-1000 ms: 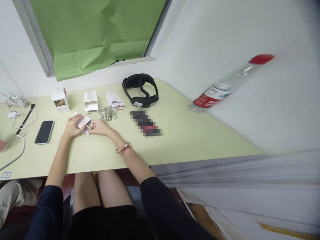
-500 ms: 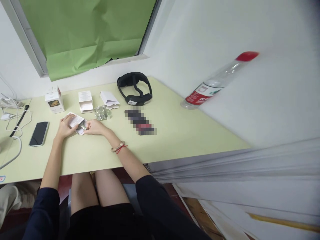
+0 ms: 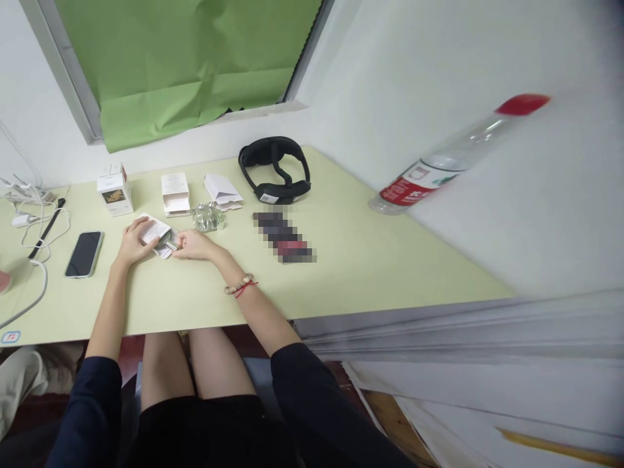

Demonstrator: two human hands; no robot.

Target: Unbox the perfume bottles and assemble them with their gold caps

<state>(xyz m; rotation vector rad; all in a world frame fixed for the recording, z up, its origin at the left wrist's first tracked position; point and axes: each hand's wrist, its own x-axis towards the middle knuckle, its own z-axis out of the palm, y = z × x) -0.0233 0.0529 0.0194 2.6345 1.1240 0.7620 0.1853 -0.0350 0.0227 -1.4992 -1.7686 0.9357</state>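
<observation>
My left hand is wrapped round a small white carton, which lies tilted just above or on the table with its open end to the right. At that open end my right hand pinches a shiny silvery-green piece, part of which sits inside the carton. What exactly this piece is, I cannot make out. Just beyond my right hand lies a clear, shiny faceted object. Behind it are an opened white box and a folded white card piece.
A white box with a picture stands at the back left. A phone and white cables lie left. A black headset, a blurred-out item and a red-capped bottle are right, near the wall.
The view has shifted a little, so everything on the table sits further right. Both hands keep their hold on the carton and the shiny piece, with hardly any movement between them.
</observation>
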